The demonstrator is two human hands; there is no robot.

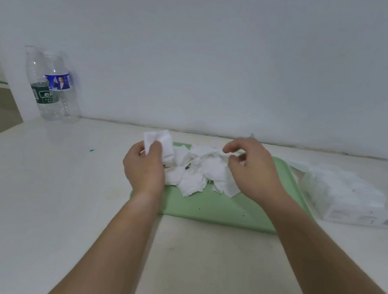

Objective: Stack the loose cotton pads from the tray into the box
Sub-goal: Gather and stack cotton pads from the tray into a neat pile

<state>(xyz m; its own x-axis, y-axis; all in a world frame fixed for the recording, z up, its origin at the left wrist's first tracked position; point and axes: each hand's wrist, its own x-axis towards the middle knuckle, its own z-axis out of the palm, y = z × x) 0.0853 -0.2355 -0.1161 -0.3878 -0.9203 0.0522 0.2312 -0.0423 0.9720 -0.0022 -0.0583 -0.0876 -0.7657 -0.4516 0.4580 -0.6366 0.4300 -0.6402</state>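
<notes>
— Starting with the loose cotton pads (199,169), where were they found?

— A crumpled white heap was seen on the far half of the green tray (216,211), which was set flat on the white table (57,203).

— How was the left hand (145,165) occupied?

— A small stack (161,142) of pads was gripped between its thumb and curled fingers. The stack was held upright over the tray's far left corner, just beside the heap.

— And the right hand (253,172)?

— Its fingers were curled, and a single pad (224,152) at the far top of the heap was pinched between thumb and forefinger. Whether that pad was lifted clear of the heap could not be told.

— Where was the box (344,196) placed?

— It was seen on the table just right of the tray, well apart from both hands. White contents were visible inside it, though their arrangement was too blurred to be made out.

— What else was recorded?

— Two clear plastic bottles (47,88) were stood together at the table's far left, close to the grey wall (225,52).
</notes>
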